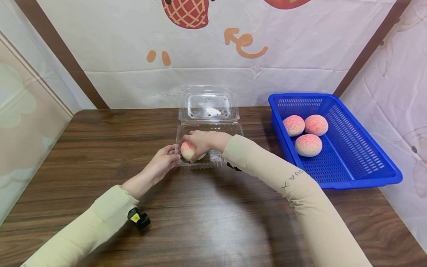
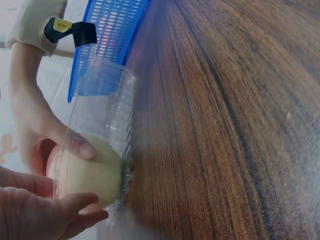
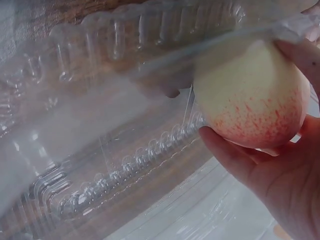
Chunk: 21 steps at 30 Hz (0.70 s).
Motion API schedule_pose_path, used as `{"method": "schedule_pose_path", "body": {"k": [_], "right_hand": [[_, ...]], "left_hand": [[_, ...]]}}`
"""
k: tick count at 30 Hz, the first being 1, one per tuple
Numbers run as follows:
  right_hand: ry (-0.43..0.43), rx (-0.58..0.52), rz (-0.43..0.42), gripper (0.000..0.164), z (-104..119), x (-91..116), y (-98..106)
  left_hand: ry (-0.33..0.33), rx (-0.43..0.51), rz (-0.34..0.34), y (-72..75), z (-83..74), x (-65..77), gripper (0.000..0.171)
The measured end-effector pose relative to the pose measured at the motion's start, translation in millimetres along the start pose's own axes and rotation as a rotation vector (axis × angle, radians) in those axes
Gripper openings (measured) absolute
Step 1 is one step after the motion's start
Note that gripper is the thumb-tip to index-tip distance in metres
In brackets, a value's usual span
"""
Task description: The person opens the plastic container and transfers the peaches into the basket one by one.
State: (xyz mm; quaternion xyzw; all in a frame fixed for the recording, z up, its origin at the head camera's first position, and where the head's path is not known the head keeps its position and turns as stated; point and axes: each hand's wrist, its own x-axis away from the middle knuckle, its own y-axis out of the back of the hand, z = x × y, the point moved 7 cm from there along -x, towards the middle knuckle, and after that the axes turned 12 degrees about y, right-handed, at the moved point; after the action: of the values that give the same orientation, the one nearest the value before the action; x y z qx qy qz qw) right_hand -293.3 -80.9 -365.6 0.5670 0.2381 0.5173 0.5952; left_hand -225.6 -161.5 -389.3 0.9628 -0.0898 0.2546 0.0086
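Inside the left end of a clear plastic clamshell box (image 1: pixel 220 157), my right hand (image 1: pixel 200 142) grips a pink and cream peach (image 1: pixel 188 150) from above. In the right wrist view, its fingers and thumb curl round the peach (image 3: pixel 255 95). My left hand (image 1: pixel 159 164) holds the box's left edge, thumb and fingers at the rim. Through the clear wall the left wrist view shows the peach (image 2: pixel 95 172), close to the left hand (image 2: pixel 45 212). The box's lid (image 1: pixel 209 105) stands raised at the back. Part of the box floor is hidden by the right hand and forearm.
A blue perforated basket (image 1: pixel 353 183) stands at the right of the wooden table (image 1: pixel 207 222), with three peaches (image 1: pixel 308 145) at its left side. A printed cloth (image 1: pixel 126 85) hangs behind the table. The right forearm passes close to the basket's near left corner.
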Motion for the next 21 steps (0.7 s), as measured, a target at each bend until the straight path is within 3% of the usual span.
{"method": "schedule_pose_path", "body": {"k": [21], "right_hand": [[-0.006,0.065,-0.002,0.072,-4.3,11.4,3.6]], "left_hand": [[0.014,-0.016,0.003,-4.3,-0.8,-1.0,0.056]]}}
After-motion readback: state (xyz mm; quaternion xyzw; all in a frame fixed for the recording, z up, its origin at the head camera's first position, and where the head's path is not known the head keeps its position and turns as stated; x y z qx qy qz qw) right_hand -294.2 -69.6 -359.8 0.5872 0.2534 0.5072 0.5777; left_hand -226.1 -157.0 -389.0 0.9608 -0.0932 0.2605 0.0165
